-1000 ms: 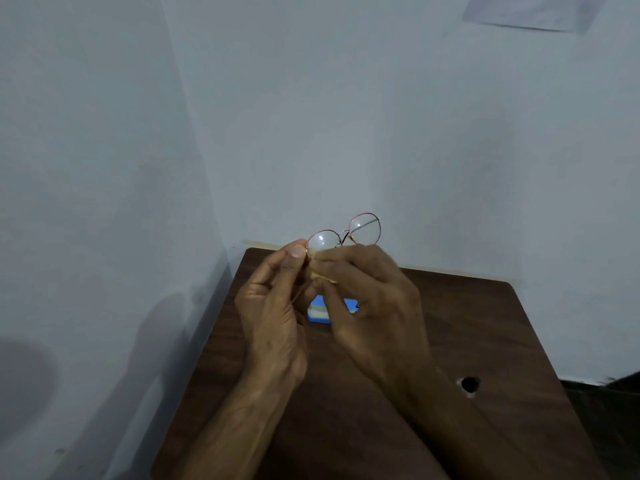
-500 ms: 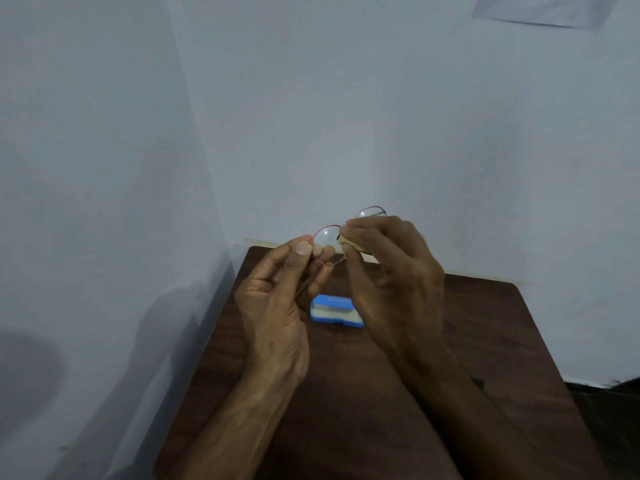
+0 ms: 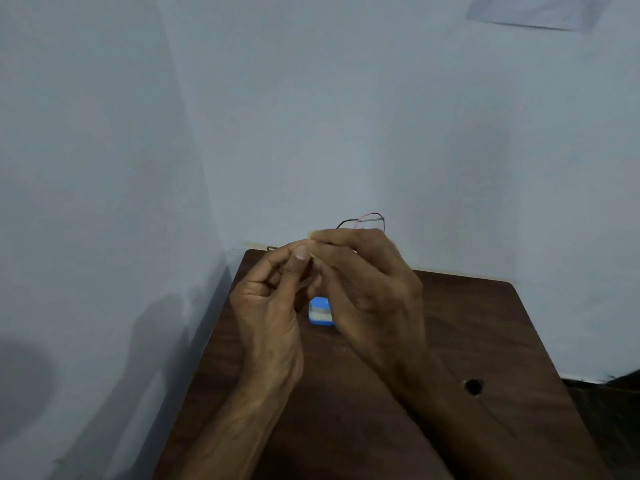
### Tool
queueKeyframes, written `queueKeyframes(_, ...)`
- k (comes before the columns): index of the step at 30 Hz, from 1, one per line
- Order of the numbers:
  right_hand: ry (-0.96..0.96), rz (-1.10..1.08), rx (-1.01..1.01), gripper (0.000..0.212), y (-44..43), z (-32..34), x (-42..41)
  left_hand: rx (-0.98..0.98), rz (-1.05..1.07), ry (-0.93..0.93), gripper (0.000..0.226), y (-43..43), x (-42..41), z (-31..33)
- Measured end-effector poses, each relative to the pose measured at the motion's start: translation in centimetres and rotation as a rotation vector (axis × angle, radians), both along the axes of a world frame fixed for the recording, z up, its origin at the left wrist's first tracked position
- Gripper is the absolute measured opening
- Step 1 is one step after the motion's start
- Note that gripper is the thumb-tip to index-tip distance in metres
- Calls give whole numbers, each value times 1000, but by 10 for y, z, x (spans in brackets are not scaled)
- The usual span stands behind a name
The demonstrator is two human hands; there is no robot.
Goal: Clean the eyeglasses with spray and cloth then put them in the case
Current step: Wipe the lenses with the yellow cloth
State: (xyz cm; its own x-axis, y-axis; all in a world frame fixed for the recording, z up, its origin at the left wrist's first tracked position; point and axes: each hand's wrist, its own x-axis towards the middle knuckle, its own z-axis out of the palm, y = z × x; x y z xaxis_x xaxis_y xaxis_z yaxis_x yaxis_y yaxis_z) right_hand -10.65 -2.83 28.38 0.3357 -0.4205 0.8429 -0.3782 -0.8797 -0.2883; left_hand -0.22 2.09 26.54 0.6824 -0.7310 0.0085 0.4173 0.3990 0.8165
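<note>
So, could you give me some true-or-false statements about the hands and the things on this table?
1. The eyeglasses are up between the left hand and right hand, above the table. True.
2. A blue case lies on the table. True.
3. The eyeglasses are inside the case. False: the hands hold them.
4. The table is white. False: it is dark brown wood.
5. The right hand pinches a yellowish cloth. True.

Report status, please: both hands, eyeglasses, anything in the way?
Left hand pinches eyeglasses. Right hand holds cloth against them. Blue case on table, partly hidden by hands.
</note>
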Motion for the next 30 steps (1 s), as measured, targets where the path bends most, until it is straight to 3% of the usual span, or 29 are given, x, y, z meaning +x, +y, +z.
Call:
queueKeyframes(8,-153,-181,108,14,-50,-3,-17,-12,-24,6,27,2,8,5)
queueKeyframes(14,-26,-85,63,17,-20,-16,-9,8,-19,95,25,-1,10,4)
queueKeyframes(19,-102,-187,100,15,-42,-11,-16,12,-29,129,18,0,15,6)
queueKeyframes(23,28,-119,49,15,-28,-15,-12,30,-35,180,15,-2,16,8)
queueKeyframes(28,-82,-224,56,14,-40,-10,-16,34,-45,233,25,-2,17,7)
queueKeyframes(30,-31,-195,33,13,-34,-10,-12,27,-53,257,22,-1,17,7)
